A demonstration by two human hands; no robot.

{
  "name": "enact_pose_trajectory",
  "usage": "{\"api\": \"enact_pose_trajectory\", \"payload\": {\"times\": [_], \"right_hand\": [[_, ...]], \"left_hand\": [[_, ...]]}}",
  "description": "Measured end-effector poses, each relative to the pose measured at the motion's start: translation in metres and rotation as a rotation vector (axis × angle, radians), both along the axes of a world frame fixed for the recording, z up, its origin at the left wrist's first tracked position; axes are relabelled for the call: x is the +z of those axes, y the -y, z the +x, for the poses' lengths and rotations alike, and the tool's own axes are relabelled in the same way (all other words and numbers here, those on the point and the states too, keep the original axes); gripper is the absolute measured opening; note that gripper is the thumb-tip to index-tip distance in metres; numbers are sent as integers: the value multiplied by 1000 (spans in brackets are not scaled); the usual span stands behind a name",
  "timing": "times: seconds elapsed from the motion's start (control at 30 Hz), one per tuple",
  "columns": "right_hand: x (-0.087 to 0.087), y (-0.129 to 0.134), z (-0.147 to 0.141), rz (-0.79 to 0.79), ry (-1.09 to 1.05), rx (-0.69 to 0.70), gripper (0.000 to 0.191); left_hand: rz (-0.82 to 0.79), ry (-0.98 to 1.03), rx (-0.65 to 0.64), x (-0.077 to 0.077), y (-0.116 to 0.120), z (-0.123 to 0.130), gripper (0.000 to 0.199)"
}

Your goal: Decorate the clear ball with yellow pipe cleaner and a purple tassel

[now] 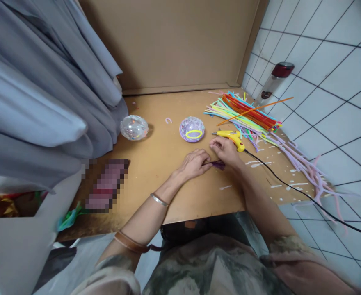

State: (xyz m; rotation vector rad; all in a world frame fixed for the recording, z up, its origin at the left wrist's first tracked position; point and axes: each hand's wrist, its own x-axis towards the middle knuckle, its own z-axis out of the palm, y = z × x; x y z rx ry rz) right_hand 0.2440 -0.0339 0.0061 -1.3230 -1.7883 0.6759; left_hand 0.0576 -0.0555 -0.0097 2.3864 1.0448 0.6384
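Observation:
Near the table's middle, my left hand (195, 162) is closed on a small dark purple bundle (218, 164) that sticks out to the right from its fingertips. My right hand (225, 149) is just above and right of the bundle, fingers curled together; whether they pinch anything is too small to tell. A yellow glue gun (231, 136) lies right behind my right hand, nozzle to the left. Behind my hands stands a small purple bowl (192, 125) with a yellow ring (194, 134) at it. A clear, speckled round object (134, 128) sits farther left.
Colourful pipe cleaners (248, 114) are piled at the back right, with lilac ones (297, 159) trailing over the right edge. A bottle (274, 82) stands by the tiled wall. The glue gun's black cord (279, 178) runs right. A curtain (51, 82) hangs left, above a pixelated object (108, 184).

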Motion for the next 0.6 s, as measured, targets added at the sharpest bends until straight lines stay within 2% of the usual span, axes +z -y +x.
{"api": "enact_pose_trajectory", "payload": {"times": [0.13,0.23,0.37,0.5,0.6], "right_hand": [[-7,0,-1,-3,-144,35,24],[-8,-2,0,-31,-237,45,42],[-11,-6,4,-140,-377,53,64],[-12,-7,5,-271,-441,98,76],[-9,-5,4,-328,-475,93,77]], "left_hand": [[-58,48,9,1,3,3,12],[-233,281,85,-1,-1,3,18],[-439,621,180,-4,-9,3,38],[-508,751,231,-2,-12,5,56],[-522,783,249,1,-12,5,61]]}}
